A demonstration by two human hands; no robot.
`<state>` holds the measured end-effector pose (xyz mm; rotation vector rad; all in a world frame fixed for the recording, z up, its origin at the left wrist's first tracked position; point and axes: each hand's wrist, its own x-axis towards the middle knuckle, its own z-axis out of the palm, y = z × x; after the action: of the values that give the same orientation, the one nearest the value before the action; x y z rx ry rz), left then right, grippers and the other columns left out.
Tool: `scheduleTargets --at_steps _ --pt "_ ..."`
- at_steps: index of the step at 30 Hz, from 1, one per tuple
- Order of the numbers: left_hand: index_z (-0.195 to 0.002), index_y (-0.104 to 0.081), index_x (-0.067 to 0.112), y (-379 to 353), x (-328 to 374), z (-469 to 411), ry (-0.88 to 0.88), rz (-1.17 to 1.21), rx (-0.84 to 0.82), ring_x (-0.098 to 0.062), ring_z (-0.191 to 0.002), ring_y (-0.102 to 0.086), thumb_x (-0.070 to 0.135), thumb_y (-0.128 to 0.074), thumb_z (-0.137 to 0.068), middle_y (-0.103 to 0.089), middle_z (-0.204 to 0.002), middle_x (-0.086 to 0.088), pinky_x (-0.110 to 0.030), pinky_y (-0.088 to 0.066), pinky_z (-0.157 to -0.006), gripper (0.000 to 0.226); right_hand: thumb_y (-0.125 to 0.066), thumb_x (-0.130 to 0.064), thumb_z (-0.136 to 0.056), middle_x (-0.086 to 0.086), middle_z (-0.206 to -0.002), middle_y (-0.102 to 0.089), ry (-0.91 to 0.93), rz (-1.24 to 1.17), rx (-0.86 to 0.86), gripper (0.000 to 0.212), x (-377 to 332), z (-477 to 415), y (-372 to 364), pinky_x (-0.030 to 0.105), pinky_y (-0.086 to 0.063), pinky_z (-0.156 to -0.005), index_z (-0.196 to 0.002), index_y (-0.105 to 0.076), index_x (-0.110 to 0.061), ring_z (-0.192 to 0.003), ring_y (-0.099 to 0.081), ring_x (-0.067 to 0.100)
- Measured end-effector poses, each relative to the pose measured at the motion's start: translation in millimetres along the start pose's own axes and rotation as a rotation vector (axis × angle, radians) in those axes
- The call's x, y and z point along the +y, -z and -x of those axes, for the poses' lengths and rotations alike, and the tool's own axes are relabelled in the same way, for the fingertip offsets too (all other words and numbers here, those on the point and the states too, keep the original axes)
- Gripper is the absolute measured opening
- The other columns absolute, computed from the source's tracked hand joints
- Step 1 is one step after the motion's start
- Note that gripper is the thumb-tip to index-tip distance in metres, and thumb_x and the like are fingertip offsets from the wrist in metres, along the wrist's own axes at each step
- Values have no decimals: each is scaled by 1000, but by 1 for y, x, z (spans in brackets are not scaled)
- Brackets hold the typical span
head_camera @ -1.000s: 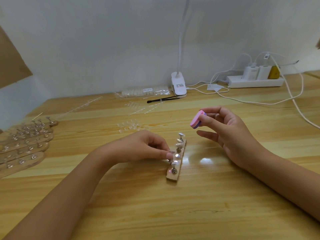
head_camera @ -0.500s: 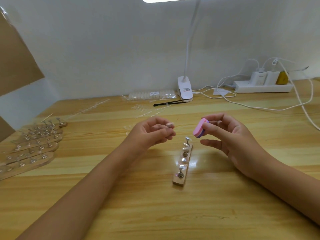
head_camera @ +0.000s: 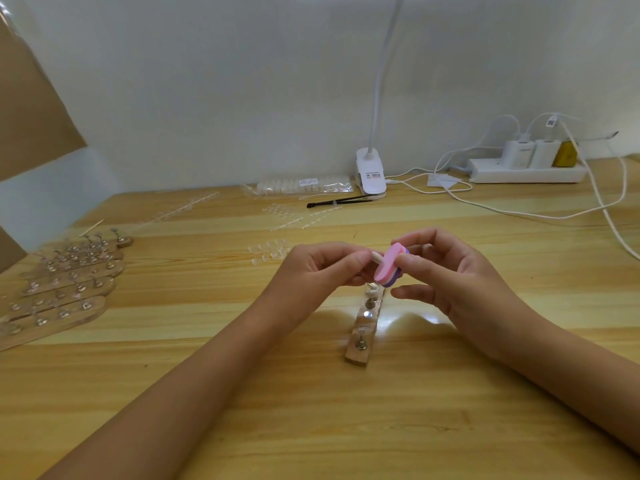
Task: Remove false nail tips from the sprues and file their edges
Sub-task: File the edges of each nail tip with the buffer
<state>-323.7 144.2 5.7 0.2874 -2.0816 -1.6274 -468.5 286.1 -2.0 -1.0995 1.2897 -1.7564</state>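
One hard file (head_camera: 388, 267) stroke from your gripping right hand (head_camera: 450, 277), three o'clock, could flick away your left hand (head_camera: 320, 270)'s pinched nail tip (head_camera: 376, 257).

We note a pale wooden tabletop (head_camera: 311, 427) against a white wall (head_camera: 242, 81); a white clip lamp (head_camera: 370, 171) stands at the back, its neck rising out of view; a slender black tool (head_camera: 337, 201) lies just in front of it; to the right, a white power strip (head_camera: 526, 174) carries two white adapters (head_camera: 517, 152) and a yellow plug (head_camera: 564, 154); white cables (head_camera: 502, 211) loop across the wood; a paper slip (head_camera: 443, 180) lies between lamp and strip; brown cardboard (head_camera: 31, 109) shows at far left; a thin wooden stick (head_camera: 91, 227) lies below it.
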Motion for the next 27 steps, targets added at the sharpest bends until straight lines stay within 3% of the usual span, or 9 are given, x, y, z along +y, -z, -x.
scheduleTargets --at_steps 3,6,10,12,16,21,27 --pt "-102 -76 13 -1 1 0 28 38 13 -13 -90 -73 36 -60 -86 -78 -97 -4 -18 -54 -78 32 -82 -34 -72 4 -93 -71 3 10 -4 27 1 -1 0 26 -58 -72 -96 -72 -26 -88 -72 19" --pt "-99 -77 13 -3 1 -1 43 44 28 -9 -86 -73 32 -68 -81 -78 -94 -1 -16 -54 -75 27 -78 -35 -71 2 -92 -71 17 24 -22 27 0 1 -1 26 -57 -71 -96 -71 -25 -87 -72 18" --pt "-116 -70 14 -1 -3 -2 104 143 -18 -21 -101 -72 27 -72 -86 -76 -107 -7 -29 -56 -92 33 -73 -27 -79 3 -94 -72 79 128 -57 21 0 3 -3 26 -57 -73 -99 -67 -24 -89 -71 19" --pt "-120 -68 16 0 -4 -3 145 249 -32 -22 -105 -71 24 -73 -85 -74 -112 -8 -28 -55 -94 36 -73 -21 -82 3 -93 -71 113 159 -62 18 1 4 -4 27 -57 -73 -100 -67 -23 -89 -70 18" --pt "-107 -75 17 0 -4 -3 181 307 -65 -20 -106 -70 20 -72 -84 -74 -113 -10 -27 -54 -94 24 -71 -20 -79 5 -94 -70 155 183 -36 23 3 4 -6 27 -57 -72 -100 -65 -19 -90 -69 19" --pt "-97 -79 26 -1 -4 -4 171 293 -79 -15 -104 -69 29 -76 -73 -75 -106 -2 -21 -53 -90 24 -70 -24 -83 4 -97 -71 297 106 157 23 -6 3 1 24 -57 -74 -104 -61 -20 -92 -70 20" --pt "-104 -71 12 -1 -6 -4 158 298 -76 -20 -100 -71 27 -77 -75 -74 -108 -10 -26 -55 -88 33 -78 -26 -78 0 -95 -70 224 243 -18 21 4 5 -7 26 -57 -78 -95 -65 -25 -91 -69 18"
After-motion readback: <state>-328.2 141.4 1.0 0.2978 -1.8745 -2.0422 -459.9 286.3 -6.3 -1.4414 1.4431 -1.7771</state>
